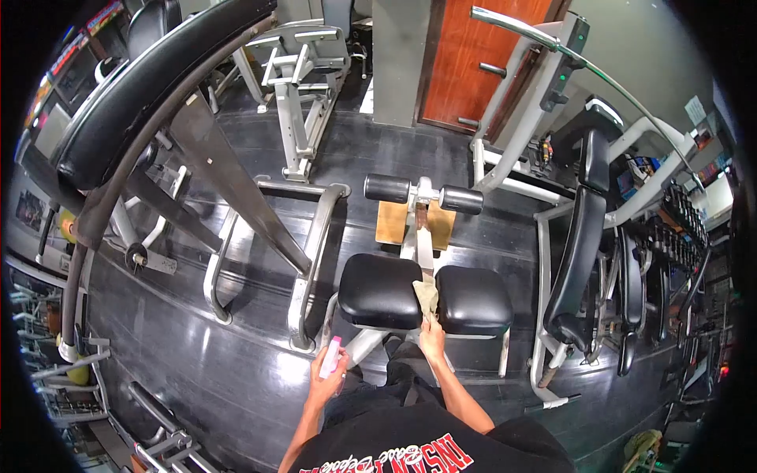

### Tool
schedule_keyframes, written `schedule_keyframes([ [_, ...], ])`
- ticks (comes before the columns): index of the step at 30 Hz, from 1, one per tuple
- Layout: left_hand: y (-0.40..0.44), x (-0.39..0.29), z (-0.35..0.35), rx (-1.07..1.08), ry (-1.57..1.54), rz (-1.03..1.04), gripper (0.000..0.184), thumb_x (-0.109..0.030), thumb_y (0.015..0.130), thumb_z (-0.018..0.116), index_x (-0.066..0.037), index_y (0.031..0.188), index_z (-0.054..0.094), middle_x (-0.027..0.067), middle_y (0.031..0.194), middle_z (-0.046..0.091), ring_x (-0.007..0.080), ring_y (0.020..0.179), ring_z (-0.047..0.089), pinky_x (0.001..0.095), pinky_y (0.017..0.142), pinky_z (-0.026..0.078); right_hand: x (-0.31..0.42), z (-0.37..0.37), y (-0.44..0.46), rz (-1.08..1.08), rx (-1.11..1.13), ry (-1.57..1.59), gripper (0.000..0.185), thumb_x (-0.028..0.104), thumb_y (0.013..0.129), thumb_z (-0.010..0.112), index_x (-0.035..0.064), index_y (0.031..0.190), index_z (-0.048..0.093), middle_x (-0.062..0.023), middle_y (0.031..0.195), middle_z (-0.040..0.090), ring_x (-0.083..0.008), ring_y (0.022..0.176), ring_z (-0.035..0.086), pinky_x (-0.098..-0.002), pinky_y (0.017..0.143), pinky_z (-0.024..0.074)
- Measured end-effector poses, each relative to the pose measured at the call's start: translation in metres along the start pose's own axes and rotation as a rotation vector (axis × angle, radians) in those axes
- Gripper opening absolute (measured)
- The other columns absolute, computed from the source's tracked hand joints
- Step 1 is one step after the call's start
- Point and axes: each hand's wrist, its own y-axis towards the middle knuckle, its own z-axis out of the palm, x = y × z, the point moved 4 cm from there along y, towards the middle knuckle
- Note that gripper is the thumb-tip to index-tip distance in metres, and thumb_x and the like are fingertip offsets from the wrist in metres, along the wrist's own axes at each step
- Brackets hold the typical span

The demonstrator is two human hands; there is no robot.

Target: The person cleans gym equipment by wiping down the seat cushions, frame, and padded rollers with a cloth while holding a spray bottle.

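My left hand (326,374) is closed round a small pale bottle (331,356) with a bright pink top, which points up and forward. In my right hand (432,340) a light yellowish cloth (426,298) is gripped by its near end. The cloth reaches forward into the gap between two black pads of a bench. The left pad (380,290) lies ahead of my left hand, and the right pad (475,299) is just beyond my right hand. Whether the cloth touches either pad, I cannot tell.
Black rollers (386,189) sit at the bench's far end, above a wooden board (392,224). A large padded machine (165,87) looms at upper left. An upright bench (579,260) and dumbbell racks (682,217) stand right. Behind is a reddish-brown door (465,71).
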Motion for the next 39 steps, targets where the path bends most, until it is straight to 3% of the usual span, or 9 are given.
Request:
schedule_keyframes([
  [6,-0.021,0.000,-0.035,0.051,-0.008,0.019,0.014,-0.013,0.087,0.066,-0.007,0.098,0.060,-0.0039,0.066,0.055,0.0026,0.054,0.050,0.0197,0.047,0.040,0.019,0.016,-0.057,-0.028,-0.035,-0.053,0.039,0.022,0.095,0.044,-0.0005,0.127,0.050,-0.0278,0.109,0.060,-0.0380,0.105,0.058,-0.0382,0.089,0.0446],
  [10,-0.033,0.001,-0.057,0.052,0.033,0.040,0.014,-0.013,0.086,0.066,-0.007,0.098,0.060,-0.0036,0.066,0.055,0.0025,0.054,0.050,0.0196,0.047,0.039,0.014,0.039,-0.079,-0.001,0.055,0.271,0.044,0.022,0.098,0.043,-0.0066,0.131,0.043,-0.0229,0.129,0.052,-0.0280,0.124,0.046,-0.0325,0.103,0.0338],
  [13,-0.040,0.000,-0.072,0.083,0.012,0.068,0.014,-0.014,0.087,0.065,-0.006,0.098,0.060,-0.0035,0.066,0.055,0.0031,0.053,0.050,0.0198,0.047,0.040,0.025,0.040,-0.089,0.000,0.082,0.520,0.038,0.022,0.097,0.046,-0.0066,0.122,0.052,-0.0109,0.107,0.062,-0.0156,0.098,0.055,-0.0294,0.086,0.0424],
  [18,-0.044,-0.002,-0.089,0.030,0.026,0.045,0.014,-0.013,0.087,0.065,-0.006,0.097,0.059,-0.0026,0.066,0.056,0.0036,0.054,0.051,0.0203,0.048,0.041,0.074,0.044,-0.090,-0.020,0.313,0.736,0.035,0.023,0.094,0.055,-0.0025,0.118,0.056,-0.0041,0.105,0.062,-0.0097,0.095,0.054,-0.0268,0.084,0.0429],
  [26,-0.035,0.000,-0.088,-0.094,-0.010,0.098,0.016,-0.013,0.087,0.065,-0.005,0.098,0.059,-0.0008,0.073,0.059,0.0046,0.058,0.053,0.0214,0.052,0.044,0.173,0.094,-0.018,-0.454,0.714,0.399,0.036,0.016,0.085,0.063,-0.0003,0.117,0.057,-0.0065,0.101,0.065,-0.0162,0.092,0.060,-0.0308,0.087,0.0453],
  [28,-0.029,0.002,-0.080,-0.136,-0.069,0.048,0.016,-0.012,0.086,0.066,-0.004,0.098,0.059,-0.0005,0.075,0.059,0.0052,0.058,0.053,0.0219,0.052,0.045,0.177,0.118,0.013,-0.752,0.505,-0.357,0.035,0.012,0.084,0.058,0.0027,0.118,0.057,-0.0132,0.106,0.062,-0.0270,0.092,0.061,-0.0369,0.084,0.0472],
  [32,-0.019,-0.007,-0.058,-0.199,-0.089,0.001,0.016,-0.010,0.086,0.066,-0.003,0.097,0.059,-0.0002,0.073,0.059,0.0057,0.058,0.054,0.0223,0.053,0.045,0.172,0.158,0.033,-0.612,0.438,-0.650,0.038,0.010,0.081,0.056,0.0061,0.118,0.056,-0.0180,0.117,0.054,-0.0334,0.101,0.056,-0.0421,0.085,0.0453],
  [36,-0.005,0.000,-0.040,-0.253,-0.100,-0.004,0.015,-0.009,0.086,0.066,-0.002,0.097,0.059,0.0007,0.070,0.059,0.0061,0.058,0.054,0.0232,0.053,0.045,0.178,0.177,0.019,-1.140,0.110,-0.856,0.042,0.019,0.077,0.057,0.0102,0.118,0.059,-0.0159,0.125,0.049,-0.0312,0.119,0.044,-0.0446,0.095,0.0369],
  [39,0.004,0.001,-0.028,-0.276,-0.075,-0.020,0.015,-0.008,0.086,0.065,-0.002,0.097,0.059,0.0010,0.070,0.059,0.0063,0.058,0.054,0.0236,0.053,0.045,0.166,0.185,0.002,-1.134,0.756,-1.436,0.040,0.029,0.087,0.049,0.0125,0.121,0.061,-0.0139,0.138,0.043,-0.0357,0.127,0.037,-0.0557,0.101,0.0277],
])
